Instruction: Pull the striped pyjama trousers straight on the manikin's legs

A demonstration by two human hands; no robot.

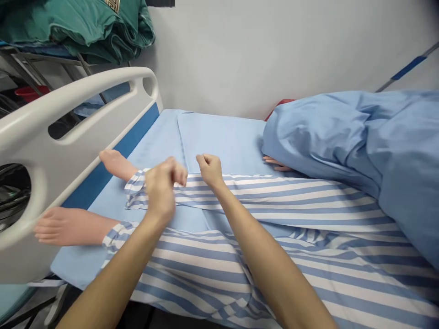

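Observation:
A manikin with smooth pinkish feet (66, 226) lies on the bed in blue-and-white striped trousers (202, 256). Above the far trouser leg, near its cuff, is my left hand (161, 185); it is blurred, with fingers curled in and nothing visible in them. My right hand (210, 170) is closed in a fist over the same leg, around the shin, and I see nothing in it. A blue quilt (322, 132) is bunched toward the right, covering the upper body. Some fingers of the manikin's hand (277, 163) stick out from under its edge.
The light blue bed sheet (219, 137) reaches the wall (274, 50). A white-and-blue footboard (99, 109) closes off the left end. Behind it stands a rack holding folded green cloth (92, 27), with a red basin (31, 93) lower down. A metal pole (408, 68) leans at right.

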